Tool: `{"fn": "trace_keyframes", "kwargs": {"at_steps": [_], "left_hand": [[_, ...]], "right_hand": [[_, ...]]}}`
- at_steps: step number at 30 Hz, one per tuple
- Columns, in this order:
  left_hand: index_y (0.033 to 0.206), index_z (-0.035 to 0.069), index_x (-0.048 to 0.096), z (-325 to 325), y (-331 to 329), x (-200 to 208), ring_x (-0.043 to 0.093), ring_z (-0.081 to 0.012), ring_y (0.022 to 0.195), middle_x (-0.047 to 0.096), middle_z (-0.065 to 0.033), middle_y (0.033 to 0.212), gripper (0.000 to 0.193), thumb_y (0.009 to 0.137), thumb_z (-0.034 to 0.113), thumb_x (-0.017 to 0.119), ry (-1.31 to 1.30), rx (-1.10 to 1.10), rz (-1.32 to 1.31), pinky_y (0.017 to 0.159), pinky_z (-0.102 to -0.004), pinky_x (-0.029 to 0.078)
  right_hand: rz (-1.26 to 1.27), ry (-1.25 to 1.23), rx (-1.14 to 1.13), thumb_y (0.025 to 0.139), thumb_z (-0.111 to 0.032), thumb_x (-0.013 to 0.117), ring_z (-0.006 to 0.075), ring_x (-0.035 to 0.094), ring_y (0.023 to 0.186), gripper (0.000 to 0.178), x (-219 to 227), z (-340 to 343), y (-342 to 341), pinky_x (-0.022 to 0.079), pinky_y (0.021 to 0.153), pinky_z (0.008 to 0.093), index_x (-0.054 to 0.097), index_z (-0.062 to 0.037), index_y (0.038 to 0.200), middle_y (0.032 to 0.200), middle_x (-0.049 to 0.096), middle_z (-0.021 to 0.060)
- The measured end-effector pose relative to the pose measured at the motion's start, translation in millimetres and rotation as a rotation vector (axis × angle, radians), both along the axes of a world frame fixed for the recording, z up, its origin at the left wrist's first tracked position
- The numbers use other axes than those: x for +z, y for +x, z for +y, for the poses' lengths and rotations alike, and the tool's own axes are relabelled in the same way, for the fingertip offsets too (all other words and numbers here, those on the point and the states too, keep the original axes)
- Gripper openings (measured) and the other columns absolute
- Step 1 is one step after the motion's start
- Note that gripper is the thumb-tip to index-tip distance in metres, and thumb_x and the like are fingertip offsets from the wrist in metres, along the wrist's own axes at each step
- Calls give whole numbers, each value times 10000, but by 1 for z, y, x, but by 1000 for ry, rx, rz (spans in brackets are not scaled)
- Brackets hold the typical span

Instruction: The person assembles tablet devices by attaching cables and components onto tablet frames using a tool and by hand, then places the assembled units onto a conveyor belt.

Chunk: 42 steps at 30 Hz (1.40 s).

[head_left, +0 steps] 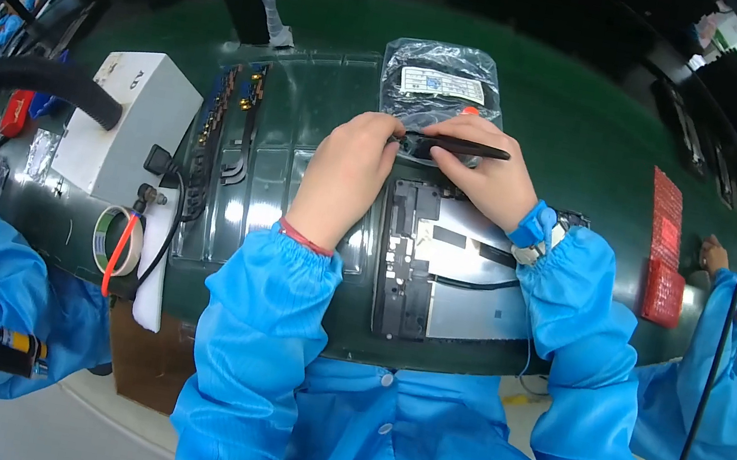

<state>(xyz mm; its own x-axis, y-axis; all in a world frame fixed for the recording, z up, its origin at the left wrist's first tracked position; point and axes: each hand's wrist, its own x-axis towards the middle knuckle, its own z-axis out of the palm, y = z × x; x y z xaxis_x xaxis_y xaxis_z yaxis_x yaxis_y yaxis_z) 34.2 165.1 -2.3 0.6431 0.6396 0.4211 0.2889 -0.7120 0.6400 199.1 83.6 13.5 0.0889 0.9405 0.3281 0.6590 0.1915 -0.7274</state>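
Observation:
Both my hands meet over the green bench, just in front of a clear plastic bag [397, 59] with a white label. My right hand [491, 178] is closed on slim black tweezers [479, 149], whose tips point left toward my other hand. Between the thumb and fingers of my left hand [347, 168] is a small black part [417, 146], mostly hidden by the fingers. Below and to the right lies an opened flat device [480, 322], with a silver panel and a black strip of components along its left side.
Left of my hands, a clear molded tray [272, 165] holds rows of small circuit parts [252, 98]. Farther left are a white box [129, 117] and a tape roll [115, 241]. Red bubble wrap [661, 289] lies right. Co-workers' sleeves [8, 287] show at both sides.

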Motion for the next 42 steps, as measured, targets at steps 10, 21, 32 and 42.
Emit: {"fn": "trace_keyframes", "kwargs": {"at_steps": [10,21,32,42], "left_hand": [[934,-3,566,-2,3,-6,567,-327,883,585,-155,947,163,773,18,558,57,29,-11,765,-365,454],[957,7,573,1,2,-6,574,-321,883,588,-145,967,172,788,23,549,47,24,-34,759,-358,459],[944,26,586,-2,5,8,567,-315,900,585,-129,979,156,798,52,537,112,9,17,765,-362,459],[1013,-43,587,-74,-89,80,580,-234,951,597,-149,1038,218,855,1,444,30,81,-663,865,-323,435]], "right_hand": [[114,-56,-199,728,-52,653,199,645,794,175,-2,-3,-6,500,723,269,664,-37,901,880,658,118],[14,-67,-196,727,-72,663,205,660,753,167,-6,1,-5,512,692,261,676,-55,893,862,667,112],[44,93,-209,728,-39,656,182,642,780,201,41,-48,-10,505,690,272,669,-51,928,849,657,111],[995,106,181,762,-31,620,195,599,918,226,63,-148,-98,467,840,311,616,31,980,963,633,142]]}}
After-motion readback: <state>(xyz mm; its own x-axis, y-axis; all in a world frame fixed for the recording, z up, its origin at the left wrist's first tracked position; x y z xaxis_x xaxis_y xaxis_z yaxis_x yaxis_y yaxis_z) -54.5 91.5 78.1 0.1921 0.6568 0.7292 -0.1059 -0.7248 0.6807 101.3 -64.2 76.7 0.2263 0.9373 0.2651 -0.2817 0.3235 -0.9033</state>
